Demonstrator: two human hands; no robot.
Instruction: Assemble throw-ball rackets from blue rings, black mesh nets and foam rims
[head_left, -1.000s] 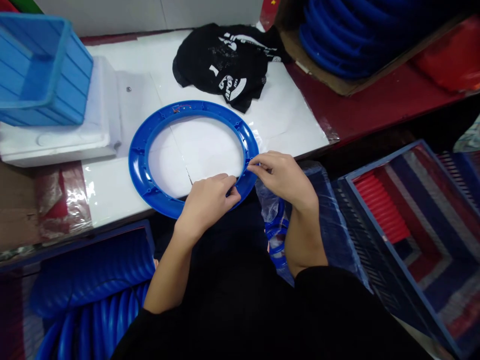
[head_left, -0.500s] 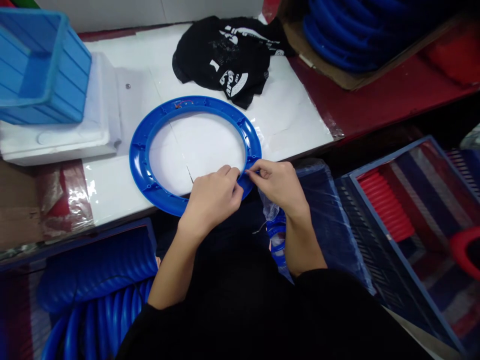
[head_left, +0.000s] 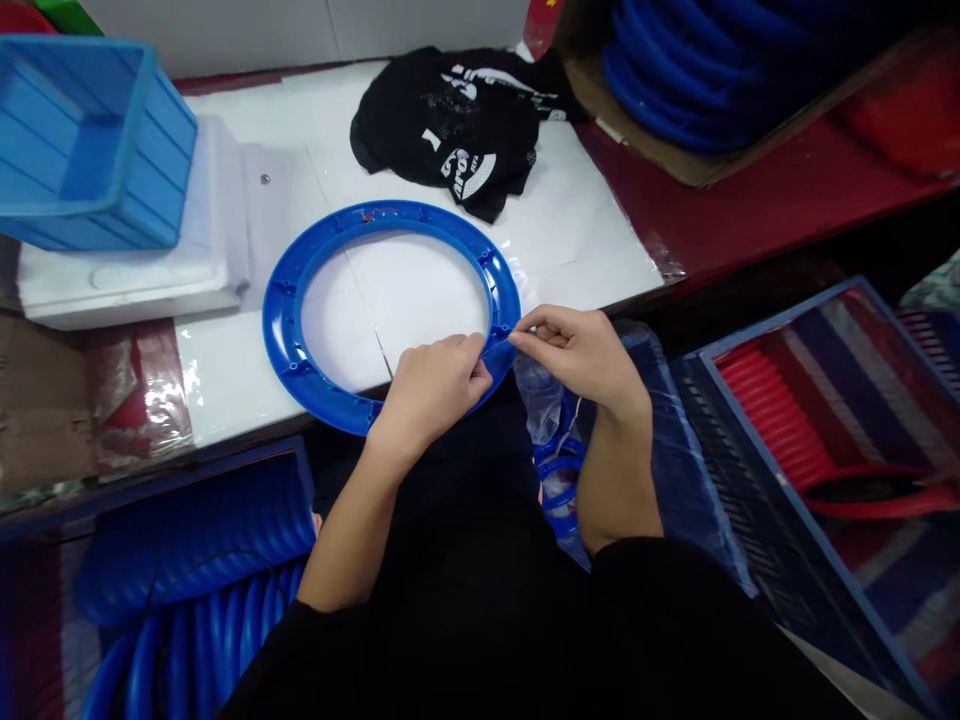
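Observation:
A blue plastic ring (head_left: 281,330), its ribbed hollow side facing up, lies at the front edge of the white-covered table. Small red wires (head_left: 379,213) show inside its far part. My left hand (head_left: 435,385) is closed around the ring's near right part, fingers curled over the inner rim. Just right of it, my right hand (head_left: 581,355) pinches thumb and forefinger together at the ring's outer edge. A bit of white shows between those fingers, and a thin white cord (head_left: 576,410) hangs below the palm. The fingertips partly hide what they hold.
A blue bin (head_left: 161,160) stands on a white foam block (head_left: 221,220) at left. Black printed cloth (head_left: 450,130) lies behind the ring. Blue rings (head_left: 675,80) fill a carton at back right. Crates holding blue rings (head_left: 202,540) and red rings (head_left: 780,410) flank me below.
My right hand has moved slightly right and up, away from my left hand, and the white cord now shows beneath it. My left hand stays on the ring. The view has shifted slightly.

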